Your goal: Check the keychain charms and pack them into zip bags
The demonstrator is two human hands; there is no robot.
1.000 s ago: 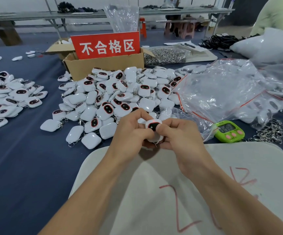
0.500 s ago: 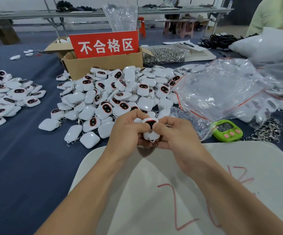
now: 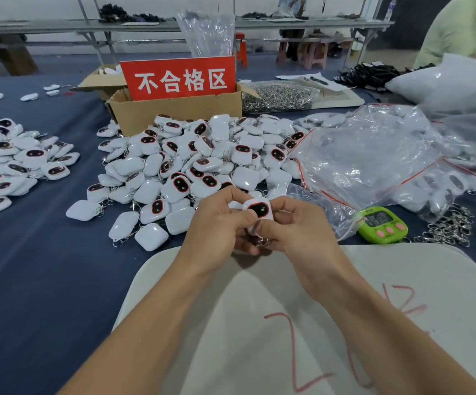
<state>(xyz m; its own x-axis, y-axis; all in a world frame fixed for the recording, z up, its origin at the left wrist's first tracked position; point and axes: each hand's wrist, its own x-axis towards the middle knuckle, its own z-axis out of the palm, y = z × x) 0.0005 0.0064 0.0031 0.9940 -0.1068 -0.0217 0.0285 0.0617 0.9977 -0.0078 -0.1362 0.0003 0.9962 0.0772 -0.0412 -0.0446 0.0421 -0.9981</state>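
1. Charm [image 3: 258,209]: small white rounded shell with a dark oval face rimmed in red, the face turned up. It sits between the fingertips of both hands, over the near edge of a white board [image 3: 402,280].
2. Left hand [image 3: 217,226]: fingers curled, thumb pressed to the charm's left side. It grips the charm.
3. Right hand [image 3: 296,232]: forefinger along the right edge, thumb low on the front. It pinches the charm.
4. Key ring [image 3: 262,242]: metal, hanging just under the thumbs, partly hidden.
5. Handling, as judged: light, stiff, glossy plastic, likely slippery under dry pads. Best held by the side edges, with pads kept off the dark face. The loose ring may swing and snag on a bag mouth.
6. Loose charms [image 3: 191,166]: heaped just beyond the fingertips, many face down.
7. Zip bags [image 3: 373,161]: clear and limp with red seal lines, lying beyond and to the right of the right fingers.
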